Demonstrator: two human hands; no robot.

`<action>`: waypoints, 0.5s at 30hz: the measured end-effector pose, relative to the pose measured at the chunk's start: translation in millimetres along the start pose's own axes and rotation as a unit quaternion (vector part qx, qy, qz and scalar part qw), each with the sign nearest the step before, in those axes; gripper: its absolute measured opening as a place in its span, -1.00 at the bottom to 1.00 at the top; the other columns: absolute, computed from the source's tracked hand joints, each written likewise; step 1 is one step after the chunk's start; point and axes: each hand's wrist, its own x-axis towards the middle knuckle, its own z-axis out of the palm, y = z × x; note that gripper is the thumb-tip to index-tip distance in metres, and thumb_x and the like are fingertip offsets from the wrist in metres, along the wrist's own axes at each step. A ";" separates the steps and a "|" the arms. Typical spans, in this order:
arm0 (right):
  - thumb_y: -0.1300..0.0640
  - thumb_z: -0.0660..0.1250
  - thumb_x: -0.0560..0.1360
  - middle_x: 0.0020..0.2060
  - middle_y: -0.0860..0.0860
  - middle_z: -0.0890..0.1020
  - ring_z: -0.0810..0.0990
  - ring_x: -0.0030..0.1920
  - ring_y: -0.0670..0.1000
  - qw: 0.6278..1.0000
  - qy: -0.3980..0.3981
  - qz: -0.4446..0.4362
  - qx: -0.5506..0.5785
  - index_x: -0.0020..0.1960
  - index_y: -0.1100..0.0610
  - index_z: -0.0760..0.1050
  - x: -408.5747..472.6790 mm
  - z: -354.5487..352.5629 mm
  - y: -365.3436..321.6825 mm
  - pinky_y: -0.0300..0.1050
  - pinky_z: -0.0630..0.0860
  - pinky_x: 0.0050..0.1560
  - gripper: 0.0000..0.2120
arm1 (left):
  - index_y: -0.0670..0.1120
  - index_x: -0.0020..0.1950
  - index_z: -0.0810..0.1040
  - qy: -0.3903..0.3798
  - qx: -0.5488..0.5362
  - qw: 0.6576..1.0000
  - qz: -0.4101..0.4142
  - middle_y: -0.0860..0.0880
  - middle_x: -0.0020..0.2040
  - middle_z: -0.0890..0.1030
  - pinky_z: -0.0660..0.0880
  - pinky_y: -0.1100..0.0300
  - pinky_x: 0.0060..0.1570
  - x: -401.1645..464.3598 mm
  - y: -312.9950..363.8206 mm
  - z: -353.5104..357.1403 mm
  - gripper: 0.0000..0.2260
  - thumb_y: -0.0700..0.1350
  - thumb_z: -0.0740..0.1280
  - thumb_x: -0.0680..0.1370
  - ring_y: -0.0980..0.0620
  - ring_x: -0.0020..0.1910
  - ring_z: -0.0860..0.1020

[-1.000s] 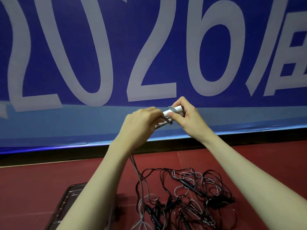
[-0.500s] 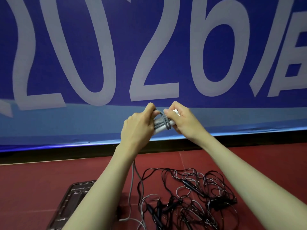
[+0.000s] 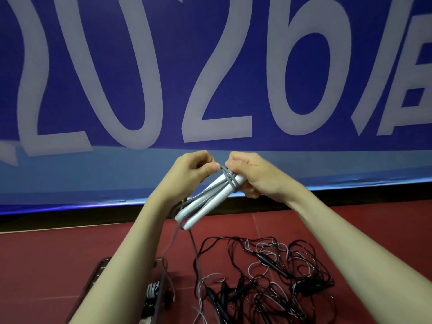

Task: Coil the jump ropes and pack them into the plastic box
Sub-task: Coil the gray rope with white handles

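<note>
I hold a jump rope with two white handles [image 3: 205, 202] up in front of me. My right hand [image 3: 252, 176] grips the upper ends of the handles. My left hand [image 3: 194, 171] pinches the grey cord [image 3: 230, 181], which is wound a few times round the handles near the top. The rest of the grey cord hangs down past my left forearm to the floor. A clear plastic box [image 3: 93, 281] stands at the lower left, partly hidden by my left arm, with a coiled rope [image 3: 153, 289] inside.
A tangled heap of black and white jump ropes [image 3: 268, 277] lies on the red floor [image 3: 46, 265] at the lower right. A large blue banner [image 3: 210, 78] with white digits fills the wall behind.
The handles have tilted so their free ends point down and toward me. More turns of grey cord sit round the handles. Both hands have shifted slightly left.
</note>
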 end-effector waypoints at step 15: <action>0.09 0.16 0.66 -0.51 -0.05 0.24 0.15 -0.53 -0.10 0.988 0.109 -0.035 0.107 -0.22 0.11 0.25 9.3 -1.0 -0.9 -0.26 0.06 -0.53 -0.71 | -0.06 -0.31 0.41 0.089 -0.222 0.966 -0.099 0.07 -0.52 0.34 0.21 0.24 -0.46 4.1 -1.2 45.3 -0.74 -0.11 0.19 0.59 0.14 -0.55 0.24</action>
